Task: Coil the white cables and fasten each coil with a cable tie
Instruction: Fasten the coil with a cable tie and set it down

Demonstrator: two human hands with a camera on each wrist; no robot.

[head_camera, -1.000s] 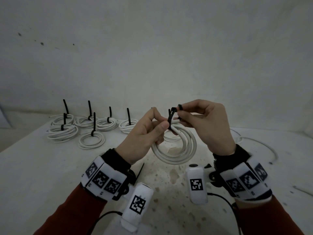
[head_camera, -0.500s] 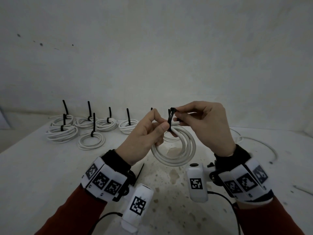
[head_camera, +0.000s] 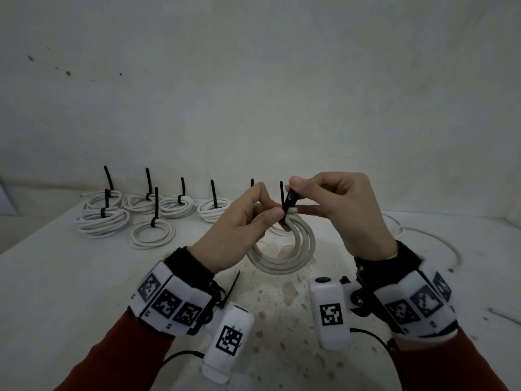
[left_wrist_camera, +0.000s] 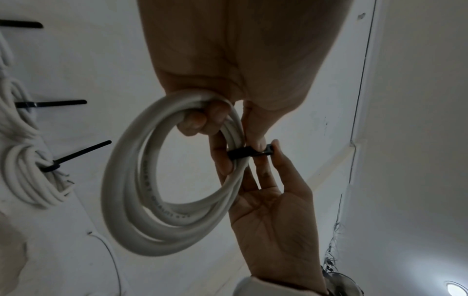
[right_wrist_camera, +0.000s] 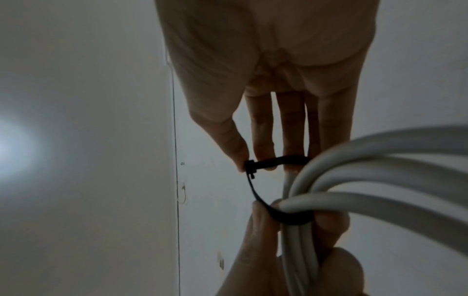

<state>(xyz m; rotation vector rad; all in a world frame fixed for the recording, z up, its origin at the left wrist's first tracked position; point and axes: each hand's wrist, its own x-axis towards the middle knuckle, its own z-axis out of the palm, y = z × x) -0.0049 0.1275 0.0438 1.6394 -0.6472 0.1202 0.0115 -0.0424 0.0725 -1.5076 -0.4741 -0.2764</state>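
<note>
I hold a white cable coil [head_camera: 293, 251] in the air above the table. My left hand [head_camera: 242, 221] grips the top of the coil [left_wrist_camera: 131, 180], thumb pressing the strands together. A black cable tie [head_camera: 288, 203] is looped round the strands there. My right hand [head_camera: 338, 204] pinches the tie's head [right_wrist_camera: 250, 167] between thumb and forefinger, its other fingers extended. In the right wrist view the tie [right_wrist_camera: 278, 214] wraps under the strands and its tail enters the head. The tail's thin tip [head_camera: 281, 190] sticks up.
Several tied white coils [head_camera: 152, 234] with black tie tails upright lie at the back left of the white table [head_camera: 56, 277]. A loose white cable [head_camera: 439, 241] lies at the right. A spare black tie [head_camera: 232, 286] lies below my left wrist.
The tie's tail has been threaded through its head and the tip now stands up above it. My right hand has shifted slightly left and up; the coil stays in my left hand.
</note>
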